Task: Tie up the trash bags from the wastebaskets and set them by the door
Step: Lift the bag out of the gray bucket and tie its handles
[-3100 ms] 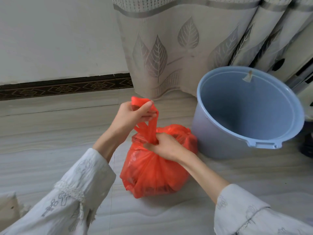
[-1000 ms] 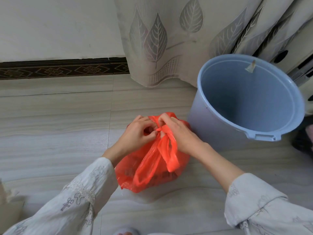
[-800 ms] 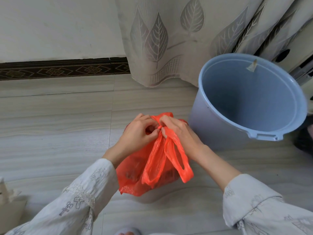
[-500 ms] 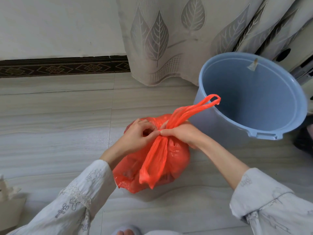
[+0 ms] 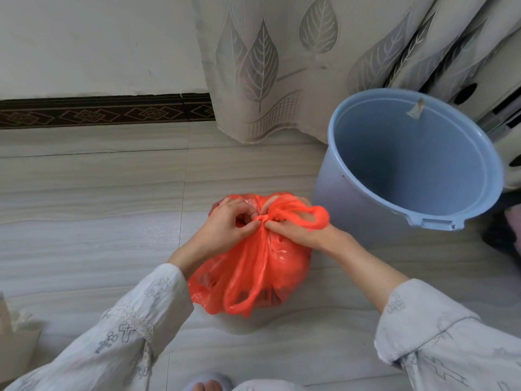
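Two hands pinch the knot on top of a red bag.

The bag (image 5: 270, 261) sits on the floor (image 5: 93, 244), just beside the blue bin (image 5: 352, 204). The left hand (image 5: 225, 230) has its fingers curled and pinches the knot. The right hand (image 5: 304, 235) pinches it from the other side. One bag handle (image 5: 310, 217) loops over the right hand toward the bin. The other handle (image 5: 239, 294) hangs down the bag's front. A curtain (image 5: 267, 66) hangs behind the bin.

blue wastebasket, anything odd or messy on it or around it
Only a small scrap, maybe tape or paper, stuck to the inner wall of the blue wastebasket near its far rim. It stands upright, and nothing has spilled on the floor.
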